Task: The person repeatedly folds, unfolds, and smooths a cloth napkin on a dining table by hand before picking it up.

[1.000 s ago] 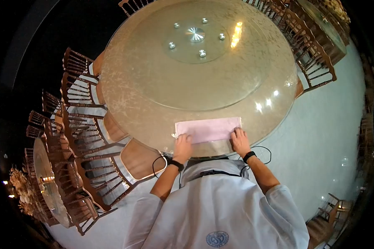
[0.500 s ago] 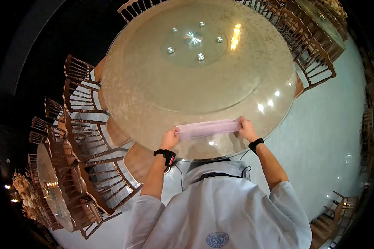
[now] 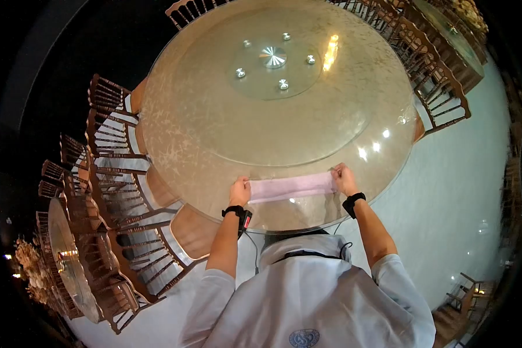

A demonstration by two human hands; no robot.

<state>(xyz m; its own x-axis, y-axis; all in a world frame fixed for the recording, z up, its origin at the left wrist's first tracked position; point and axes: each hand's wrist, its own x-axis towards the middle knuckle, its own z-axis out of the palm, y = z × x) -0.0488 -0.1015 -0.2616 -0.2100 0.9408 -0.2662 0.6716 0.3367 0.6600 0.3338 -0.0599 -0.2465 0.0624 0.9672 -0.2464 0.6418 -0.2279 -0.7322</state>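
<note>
A pink cloth point(image 3: 291, 188), folded into a long strip, is stretched between my two hands over the near edge of the round glass-topped table point(image 3: 185, 156). My left hand point(image 3: 240, 190) pinches the strip's left end. At the other end, my right hand point(image 3: 344, 178) grips the upper corner between thumb and fingers. Whether the strip's underside touches the glass I cannot tell. A black band is on each wrist.
A round glass turntable point(image 3: 214, 116) with several shiny metal knobs covers the table's middle. Wooden chairs point(image 3: 119, 133) line the left side, and more chairs point(image 3: 441, 87) stand at the upper right. Another round table point(image 3: 69, 255) is at the lower left. Pale floor point(image 3: 458, 174) lies to the right.
The cloth looks broader and flatter now, more of its face showing. Both hands still hold its ends and have shifted only slightly. The view has tilted a little.
</note>
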